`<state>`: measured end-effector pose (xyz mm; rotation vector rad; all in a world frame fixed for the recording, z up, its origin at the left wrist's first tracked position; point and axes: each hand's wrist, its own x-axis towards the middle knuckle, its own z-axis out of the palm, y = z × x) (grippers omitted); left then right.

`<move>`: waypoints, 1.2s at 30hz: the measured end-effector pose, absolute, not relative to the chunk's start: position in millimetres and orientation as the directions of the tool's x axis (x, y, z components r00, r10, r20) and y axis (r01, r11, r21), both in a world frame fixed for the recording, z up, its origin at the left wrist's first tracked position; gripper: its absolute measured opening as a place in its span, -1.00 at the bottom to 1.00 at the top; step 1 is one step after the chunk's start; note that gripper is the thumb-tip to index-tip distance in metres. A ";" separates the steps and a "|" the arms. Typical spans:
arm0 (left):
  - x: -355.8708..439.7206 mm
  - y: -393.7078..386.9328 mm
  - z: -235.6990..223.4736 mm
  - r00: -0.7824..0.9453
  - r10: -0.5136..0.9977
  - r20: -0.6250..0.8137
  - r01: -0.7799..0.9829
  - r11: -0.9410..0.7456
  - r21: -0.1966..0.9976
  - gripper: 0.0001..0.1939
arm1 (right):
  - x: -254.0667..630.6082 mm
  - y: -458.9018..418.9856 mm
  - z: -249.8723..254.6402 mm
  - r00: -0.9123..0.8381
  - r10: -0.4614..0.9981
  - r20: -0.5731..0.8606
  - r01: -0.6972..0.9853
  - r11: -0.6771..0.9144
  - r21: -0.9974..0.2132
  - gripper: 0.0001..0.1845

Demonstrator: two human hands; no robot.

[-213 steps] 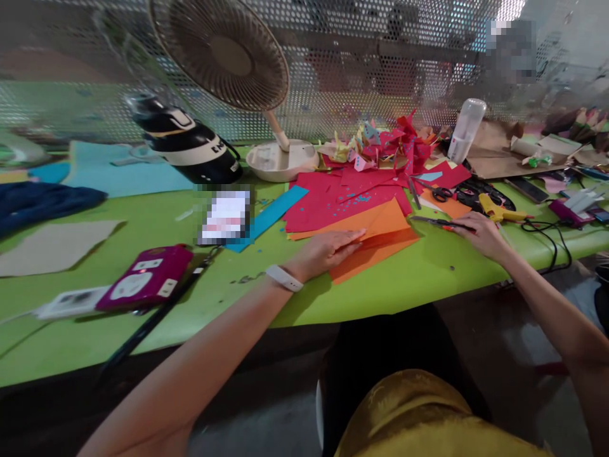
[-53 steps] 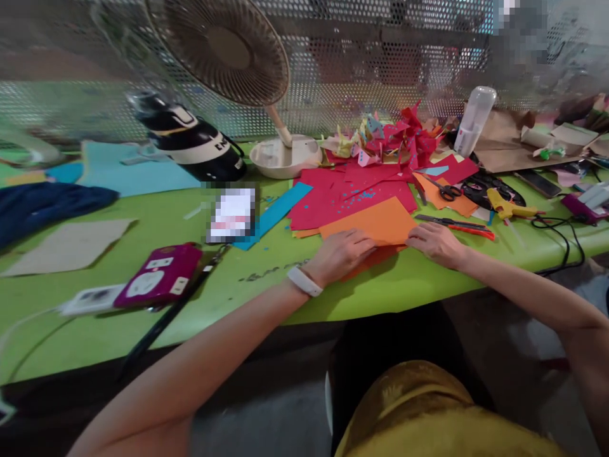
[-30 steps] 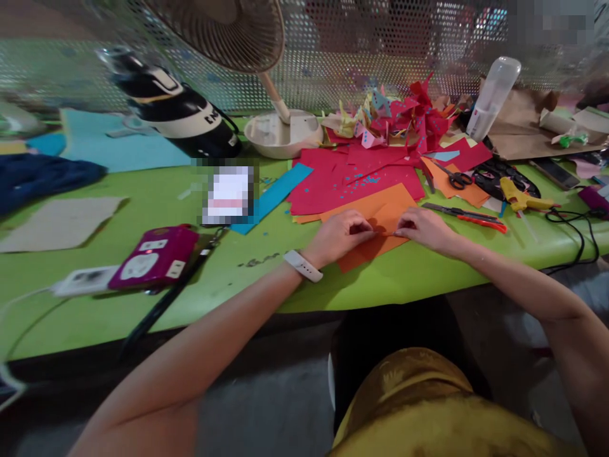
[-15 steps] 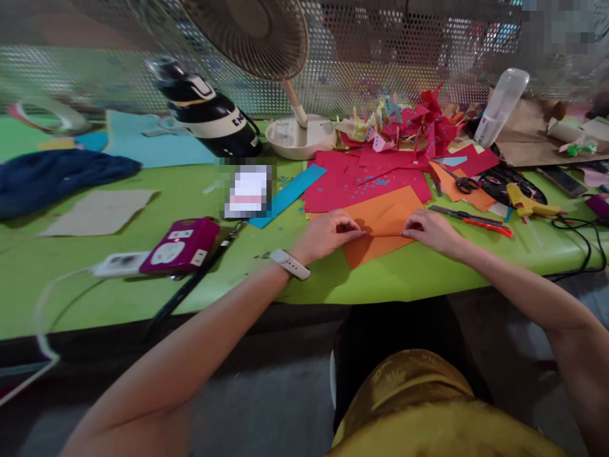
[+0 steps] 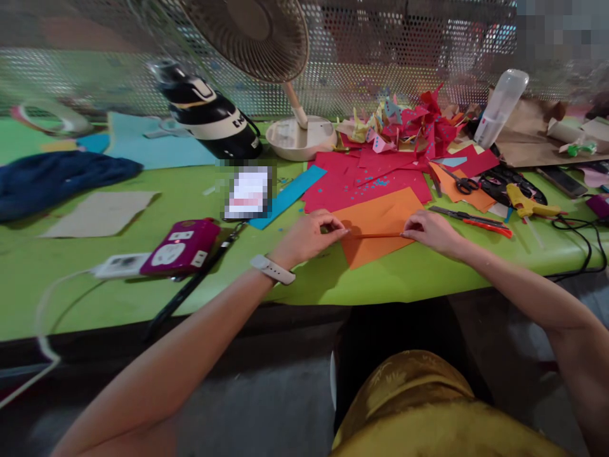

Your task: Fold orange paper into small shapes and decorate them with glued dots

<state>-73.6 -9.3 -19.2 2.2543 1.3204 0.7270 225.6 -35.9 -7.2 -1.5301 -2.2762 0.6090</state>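
Observation:
A sheet of orange paper lies near the front edge of the green table, with a folded edge running across its middle. My left hand pinches the left end of that fold between thumb and fingers. At the right end, my right hand grips the fold in the same way. Behind the orange paper are sheets of red paper sprinkled with small blue bits. To the right of my right hand lies a cutter with a red-orange handle.
Folded paper cranes are heaped at the back, beside a fan. Scissors and a yellow glue gun lie to the right. Leftward are a black bottle, a phone and a purple power adapter.
My left hand has slid leftward along the fold to the paper's left edge. My right hand stays in nearly the same place.

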 end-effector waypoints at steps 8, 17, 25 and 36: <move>-8.0 -75.7 -18.8 0.716 0.630 0.302 0.614 -0.773 0.157 -0.22 | 224.6 -31.9 -2.4 -0.352 0.935 -0.040 0.796 0.276 -0.539 -0.94; 8.3 -73.0 -33.6 0.748 0.656 0.106 0.640 -0.754 0.150 0.04 | 222.6 -27.4 2.4 -0.356 0.929 -0.102 0.809 0.252 -0.531 -0.89; 11.9 -77.9 -26.7 0.737 0.673 0.063 0.665 -0.738 0.116 0.02 | 220.4 -27.6 9.1 -0.356 0.923 -0.148 0.823 0.235 -0.517 -0.89; 9.8 -74.6 -27.2 0.751 0.658 0.049 0.654 -0.752 0.079 0.01 | 242.3 -25.0 6.1 -0.393 0.908 -0.145 0.803 0.262 -0.536 -0.84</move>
